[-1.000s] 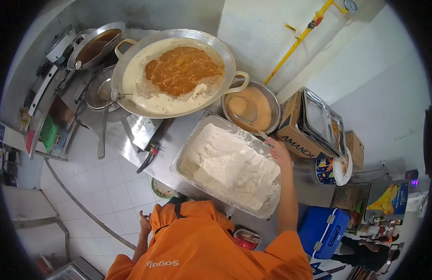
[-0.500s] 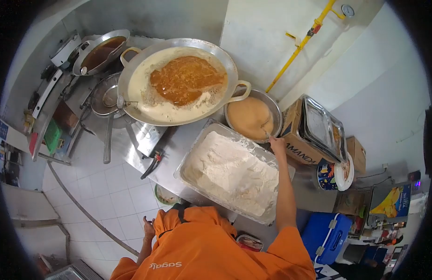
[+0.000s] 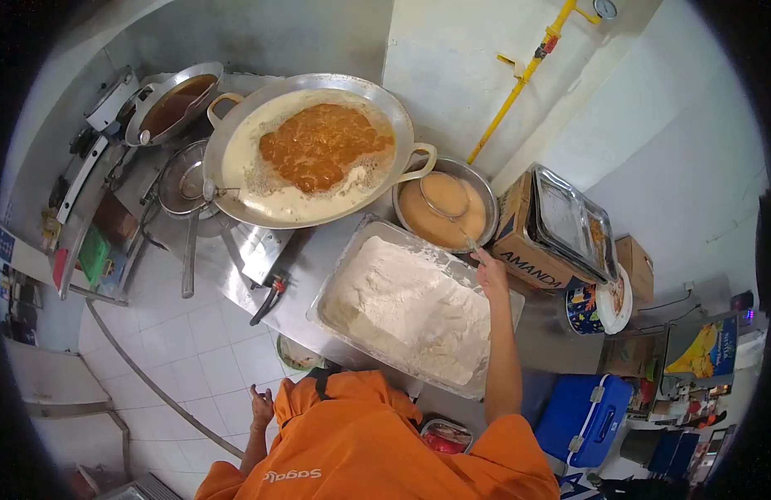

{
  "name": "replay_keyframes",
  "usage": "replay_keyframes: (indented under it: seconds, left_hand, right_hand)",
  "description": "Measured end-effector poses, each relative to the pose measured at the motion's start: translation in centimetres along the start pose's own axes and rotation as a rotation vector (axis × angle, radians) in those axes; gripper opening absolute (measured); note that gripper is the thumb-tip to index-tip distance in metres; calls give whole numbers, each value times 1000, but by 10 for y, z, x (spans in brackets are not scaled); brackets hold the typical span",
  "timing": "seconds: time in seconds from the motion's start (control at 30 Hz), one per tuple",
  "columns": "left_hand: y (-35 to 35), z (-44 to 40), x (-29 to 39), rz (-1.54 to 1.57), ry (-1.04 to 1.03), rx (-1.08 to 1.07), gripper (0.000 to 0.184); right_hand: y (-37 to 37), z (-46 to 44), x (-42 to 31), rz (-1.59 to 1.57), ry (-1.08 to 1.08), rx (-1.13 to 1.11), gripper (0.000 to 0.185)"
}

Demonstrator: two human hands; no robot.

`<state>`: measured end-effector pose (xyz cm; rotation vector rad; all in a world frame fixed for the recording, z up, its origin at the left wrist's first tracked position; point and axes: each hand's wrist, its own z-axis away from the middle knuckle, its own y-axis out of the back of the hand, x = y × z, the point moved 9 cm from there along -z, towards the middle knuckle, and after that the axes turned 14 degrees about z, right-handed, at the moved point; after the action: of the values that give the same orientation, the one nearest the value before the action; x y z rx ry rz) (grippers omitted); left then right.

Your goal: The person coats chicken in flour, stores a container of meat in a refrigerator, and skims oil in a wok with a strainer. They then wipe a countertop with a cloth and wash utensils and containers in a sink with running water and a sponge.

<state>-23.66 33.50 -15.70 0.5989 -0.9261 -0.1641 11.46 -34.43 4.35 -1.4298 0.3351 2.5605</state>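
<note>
My right hand (image 3: 490, 272) is closed around the handle of a round strainer (image 3: 444, 197). The strainer's hoop lies in tan liquid batter (image 3: 417, 221), inside a metal bowl (image 3: 492, 204). Just below that bowl sits a rectangular tray (image 3: 320, 302) with white flour (image 3: 414, 287) heaped in it; my right forearm passes over its right edge. To the upper left, a large wok (image 3: 389, 98) holds pale foam around bubbling brown oil (image 3: 323, 148). Down at my left side, my left hand (image 3: 261, 407) hangs empty with its fingers apart, away from the counter.
Left of the wok are a long-handled strainer (image 3: 189, 242) and a smaller wok (image 3: 214, 73) of dark liquid. A cardboard box (image 3: 518, 254) with metal trays (image 3: 573, 204) on top stands right of the bowl. A blue cooler (image 3: 581, 417) sits at lower right. A yellow pipe (image 3: 512, 98) climbs the wall.
The strainer's round hoop has come up to the batter's surface, where before it was sunk out of sight. My right hand has shifted slightly with the handle. My left hand stays low.
</note>
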Motion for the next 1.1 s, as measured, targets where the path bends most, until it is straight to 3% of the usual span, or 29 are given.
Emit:
replay_keyframes:
  seconds: [0.23,0.43,0.5,0.53,0.63,0.7,0.77,0.83,0.93,1.0,1.1]
  left_hand:
    - [3,-33,37,61,-40,17,59]
    - [-22,-52,178,246,-243,-102,47]
    - [-38,-62,219,326,-385,-180,45]
    - [-45,-64,234,349,-359,-222,47]
    - [-64,-58,295,457,-289,-305,55]
    - [-76,-58,318,532,-211,-287,60]
    - [-84,-54,338,572,-153,-261,60]
    - [-87,-55,349,567,-168,-228,59]
    - [-86,-56,352,485,-201,-252,60]
    - [-88,-47,368,577,-170,-163,62]
    - [-97,-61,363,289,-194,-235,65]
  right_hand:
    - [13,10,0,-54,-36,-66,42]
    - [25,-11,-24,581,340,247,35]
    - [22,-21,-24,728,364,291,37]
    - [21,-22,-22,802,374,311,38]
    - [13,18,-2,247,-137,-74,51]
    - [38,60,-6,324,-142,104,56]
    - [85,96,4,819,381,617,60]
    - [109,155,39,1159,211,993,53]
    - [126,178,129,1107,-288,716,43]
    - [130,184,137,1016,-185,685,42]
    - [144,163,152,813,40,718,43]
